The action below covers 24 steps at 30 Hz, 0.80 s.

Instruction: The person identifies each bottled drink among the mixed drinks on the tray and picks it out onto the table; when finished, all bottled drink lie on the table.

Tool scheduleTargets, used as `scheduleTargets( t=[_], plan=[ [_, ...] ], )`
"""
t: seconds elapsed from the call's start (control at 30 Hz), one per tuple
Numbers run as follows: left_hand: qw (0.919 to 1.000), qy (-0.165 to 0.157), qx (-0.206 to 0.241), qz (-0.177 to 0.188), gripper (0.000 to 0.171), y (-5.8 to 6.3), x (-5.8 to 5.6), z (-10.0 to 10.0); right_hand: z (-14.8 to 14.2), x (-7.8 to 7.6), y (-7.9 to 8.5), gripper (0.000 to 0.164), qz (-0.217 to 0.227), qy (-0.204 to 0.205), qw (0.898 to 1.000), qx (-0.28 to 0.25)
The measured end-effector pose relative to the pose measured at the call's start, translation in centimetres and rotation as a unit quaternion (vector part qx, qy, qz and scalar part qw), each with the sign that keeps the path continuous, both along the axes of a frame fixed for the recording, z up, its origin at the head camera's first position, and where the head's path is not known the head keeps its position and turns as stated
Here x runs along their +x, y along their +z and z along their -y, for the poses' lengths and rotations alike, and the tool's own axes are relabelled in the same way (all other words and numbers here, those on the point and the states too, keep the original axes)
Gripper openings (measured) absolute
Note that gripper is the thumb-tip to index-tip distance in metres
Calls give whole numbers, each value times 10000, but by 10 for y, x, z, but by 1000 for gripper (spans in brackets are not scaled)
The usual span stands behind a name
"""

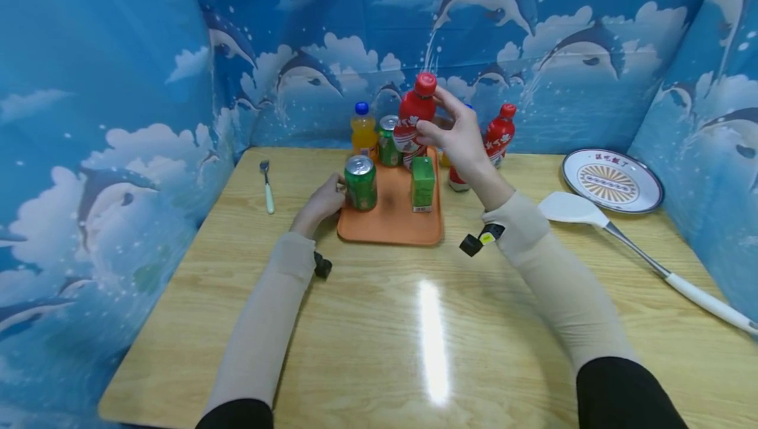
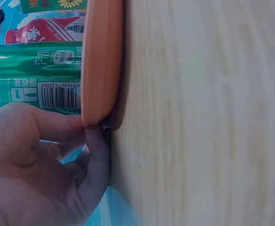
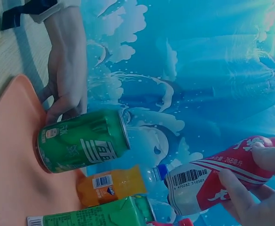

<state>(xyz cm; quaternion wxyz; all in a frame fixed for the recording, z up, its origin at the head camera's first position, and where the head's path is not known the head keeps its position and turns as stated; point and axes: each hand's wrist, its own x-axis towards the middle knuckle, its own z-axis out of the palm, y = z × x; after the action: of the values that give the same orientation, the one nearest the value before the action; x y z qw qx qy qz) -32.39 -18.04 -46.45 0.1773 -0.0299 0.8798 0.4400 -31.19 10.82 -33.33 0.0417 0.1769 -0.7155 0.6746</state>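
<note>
My right hand (image 1: 462, 129) holds a red plastic drink bottle (image 1: 417, 110) by its upper part, tilted above an orange tray (image 1: 391, 235). In the right wrist view the bottle (image 3: 193, 188) has a barcode on its pale lower part. At the tray's left edge, my left hand (image 1: 326, 202) pinches the rim, thumb on top and fingers beneath in the left wrist view. Close by those fingers stands a green soda can (image 1: 361, 185). Also on the tray are a green carton (image 1: 423, 185), a second green can (image 1: 389, 143) and an orange-drink bottle (image 1: 364, 129).
Behind my right wrist another red bottle (image 1: 499, 133) stands right of the tray. A white plate (image 1: 612, 179) and a long-handled white spatula (image 1: 574, 208) lie at the right. To the left is a small fork (image 1: 268, 185). A dolphin-print backdrop (image 1: 355, 21) rises behind the table.
</note>
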Motion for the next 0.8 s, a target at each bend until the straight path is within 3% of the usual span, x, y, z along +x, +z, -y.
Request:
scheduleTargets(
  t=[0.17, 0.33, 0.6, 0.8],
  plan=[
    [10000, -63, -31, -30, 45, 1, 0, 1, -12, 2, -1, 67, 367, 174, 9990, -176],
    [10000, -69, -47, -18, 45, 1, 0, 2, -24, 2, -3, 68, 430, 266, 9983, -297],
    [9999, -29, -6, 121, 44, 2, -2, 2, -44, 4, 1, 67, 667, 100, 9967, -454],
    [9999, -22, -59, 122, 46, 1, -2, 2, -59, 5, -1, 64, 742, 110, 9927, -949]
  ],
)
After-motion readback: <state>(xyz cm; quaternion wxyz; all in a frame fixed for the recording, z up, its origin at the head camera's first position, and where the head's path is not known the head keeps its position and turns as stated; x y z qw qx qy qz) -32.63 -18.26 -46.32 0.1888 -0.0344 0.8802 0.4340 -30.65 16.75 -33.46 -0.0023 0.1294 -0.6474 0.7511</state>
